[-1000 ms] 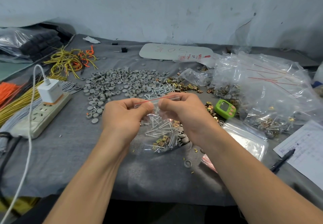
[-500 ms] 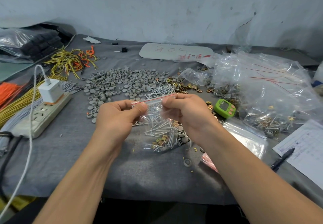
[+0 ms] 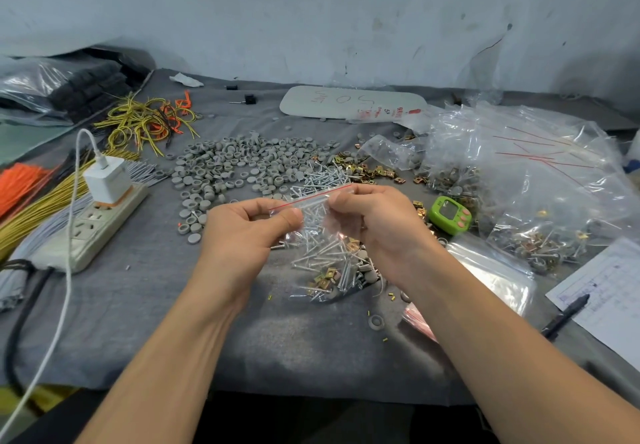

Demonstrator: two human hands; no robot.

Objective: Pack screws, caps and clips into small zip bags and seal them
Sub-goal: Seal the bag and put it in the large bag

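A small clear zip bag (image 3: pixel 325 256) with a red zip line hangs between my hands above the grey cloth. It holds silver screws, brass clips and a few grey caps. My left hand (image 3: pixel 242 232) pinches the left end of the zip strip. My right hand (image 3: pixel 377 225) pinches the right end, and the strip slopes up to the right. Behind the bag lie a spread of grey caps (image 3: pixel 242 166), a pile of loose screws (image 3: pixel 322 180) and brass clips (image 3: pixel 367 168).
A power strip (image 3: pixel 86 229) with a white charger and cable lies at left, beside yellow and orange wires (image 3: pixel 145 121). At right are a green counter (image 3: pixel 448 213), a heap of filled bags (image 3: pixel 526 180), empty zip bags (image 3: pixel 491 274), a paper sheet and a pen (image 3: pixel 564 315).
Both hands dropped slightly and my left hand slid along the zip strip toward the left end. The strip now tilts up to the right. The bag has stayed between my hands.
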